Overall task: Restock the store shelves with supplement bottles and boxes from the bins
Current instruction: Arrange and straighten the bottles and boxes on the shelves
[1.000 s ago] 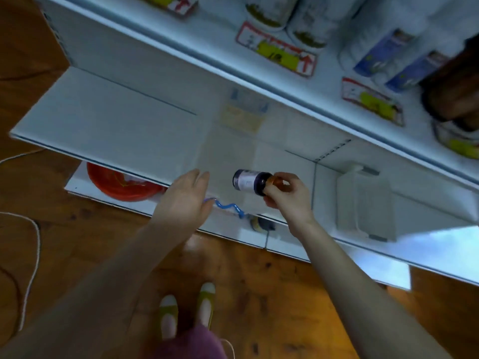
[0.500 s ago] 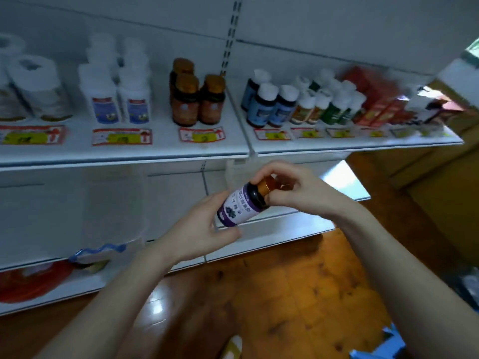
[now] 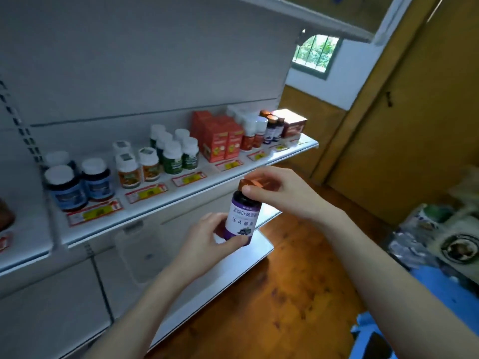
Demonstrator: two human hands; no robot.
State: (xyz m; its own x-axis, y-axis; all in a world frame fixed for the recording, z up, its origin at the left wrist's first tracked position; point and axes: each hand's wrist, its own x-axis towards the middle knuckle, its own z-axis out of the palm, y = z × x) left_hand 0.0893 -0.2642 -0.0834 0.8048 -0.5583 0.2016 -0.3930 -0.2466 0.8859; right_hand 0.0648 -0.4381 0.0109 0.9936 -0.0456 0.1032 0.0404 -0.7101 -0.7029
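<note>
Held bottle (image 3: 243, 219): left hand (image 3: 207, 246) grips base, right hand (image 3: 286, 194) pinches cap (image 3: 245, 183). Behind, stocked shelf (image 3: 155, 207); below, wooden floor (image 3: 285, 294).

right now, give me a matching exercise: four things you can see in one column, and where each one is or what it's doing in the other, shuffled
Things:
1. left hand
2. right hand
3. red boxes
4. blue-label bottles

Places or states:
A. on the shelf, right of the green-label bottles
B. pinches the copper cap of the purple-label bottle
C. on the shelf, left of the orange-label bottles
D. holds the bottom of the purple-label bottle

Pairs: 1-D, 2-B, 3-A, 4-C
</note>
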